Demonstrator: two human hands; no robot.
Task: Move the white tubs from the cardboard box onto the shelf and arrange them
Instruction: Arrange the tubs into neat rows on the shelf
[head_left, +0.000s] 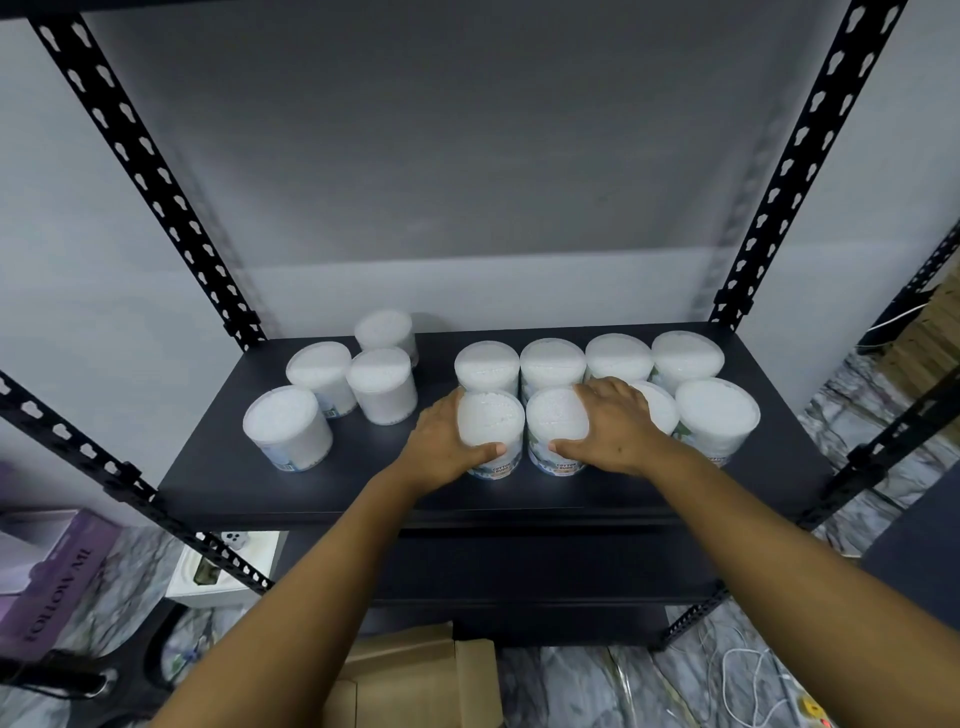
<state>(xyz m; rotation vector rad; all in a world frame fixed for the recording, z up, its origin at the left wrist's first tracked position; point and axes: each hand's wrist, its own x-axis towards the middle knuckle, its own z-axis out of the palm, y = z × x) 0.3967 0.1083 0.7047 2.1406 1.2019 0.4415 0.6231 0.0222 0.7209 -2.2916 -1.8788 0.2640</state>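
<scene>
Your left hand (441, 441) grips one front-row tub (491, 434), right hand (618, 426) curls round the neighbouring tub (557, 428), both on the shelf (363, 493). Four loose tubs (332, 384) sit left. Likely light, smooth plastic: hold the sides, low. Cardboard box (415, 675) is below.

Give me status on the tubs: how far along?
Done: eight tubs stand in two rows on the right of the shelf. In hand: left hand grips one front-row tub, right hand the next. Left: four loose tubs at left need aligning; the cardboard box contents aren't visible.
</scene>
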